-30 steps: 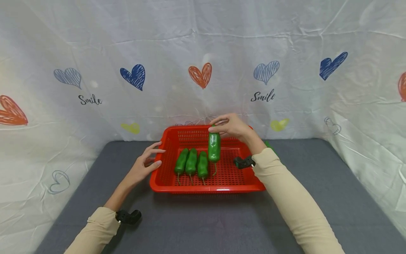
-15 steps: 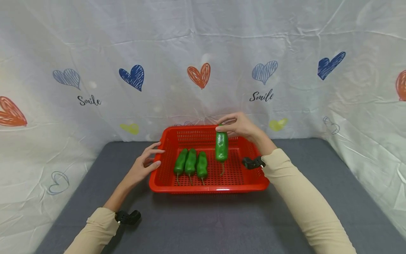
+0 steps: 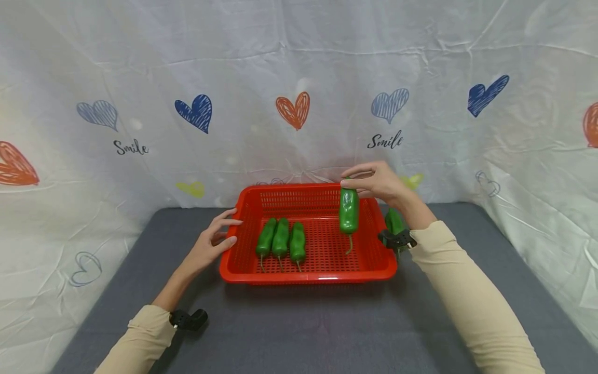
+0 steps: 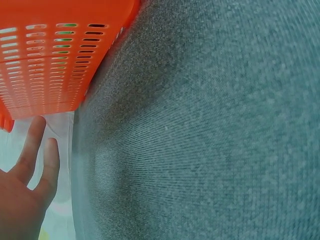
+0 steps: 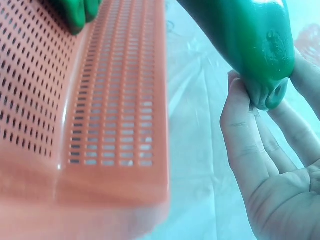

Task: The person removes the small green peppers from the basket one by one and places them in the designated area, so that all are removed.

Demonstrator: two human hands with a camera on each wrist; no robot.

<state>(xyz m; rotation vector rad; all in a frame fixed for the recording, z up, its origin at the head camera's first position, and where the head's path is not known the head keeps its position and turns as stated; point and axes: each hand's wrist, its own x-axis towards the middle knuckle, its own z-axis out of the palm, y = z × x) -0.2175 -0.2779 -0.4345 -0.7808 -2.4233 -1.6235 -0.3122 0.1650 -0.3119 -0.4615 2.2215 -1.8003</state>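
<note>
My right hand [image 3: 376, 182] pinches a green pepper [image 3: 349, 210] by its blunt end, above the right part of a red plastic basket [image 3: 322, 277]. The stem of this pepper hangs down. In the right wrist view, the fingertips meet at the tip of the held pepper [image 5: 255, 45]. Three more green peppers [image 3: 281, 239] lie side by side in the left half of the basket, stems toward me. At the basket's left rim rests my left hand [image 3: 212, 240], fingers spread. The left wrist view shows the left hand [image 4: 30, 185] beside the slotted basket wall [image 4: 50, 65].
Another green pepper [image 3: 394, 221] lies on the grey tablecloth [image 3: 299, 327] just right of the basket, partly behind my right wrist. Behind the table hangs a white curtain [image 3: 327, 62] printed with hearts and "Smile". Each wrist wears a black camera [image 3: 189, 319].
My right hand has carried the pepper to the right over the basket. The pepper outside the basket shows more now. My left hand has stayed at the rim.
</note>
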